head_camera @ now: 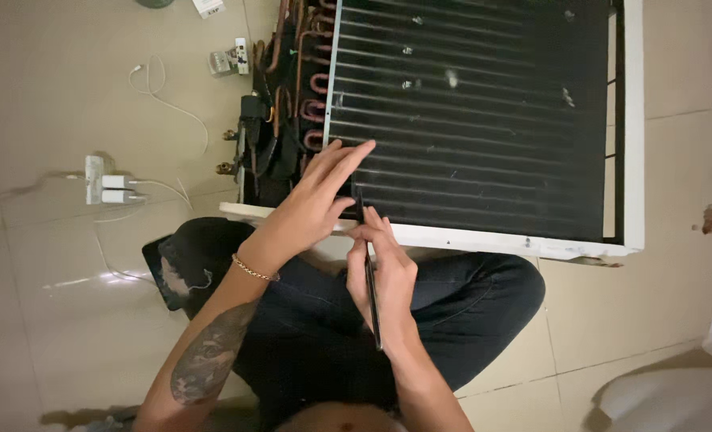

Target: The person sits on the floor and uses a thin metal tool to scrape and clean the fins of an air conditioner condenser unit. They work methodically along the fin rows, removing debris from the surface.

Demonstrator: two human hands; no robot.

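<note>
On one condenser coil [468, 120], your left hand [316, 200] rests flat; your right hand [384, 272] grips one thin black tool [369, 272], tip pointing away from you.

Home floor as repair spot: beige tiles [68, 320], power strip with chargers [104, 186], dismantled air-conditioner unit [468, 120].

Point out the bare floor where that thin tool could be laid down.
Free: tiles right of the white frame, and left of the power strip. Crowded: by the copper pipes, with the cable and small part; the right hand holds the tool.
</note>
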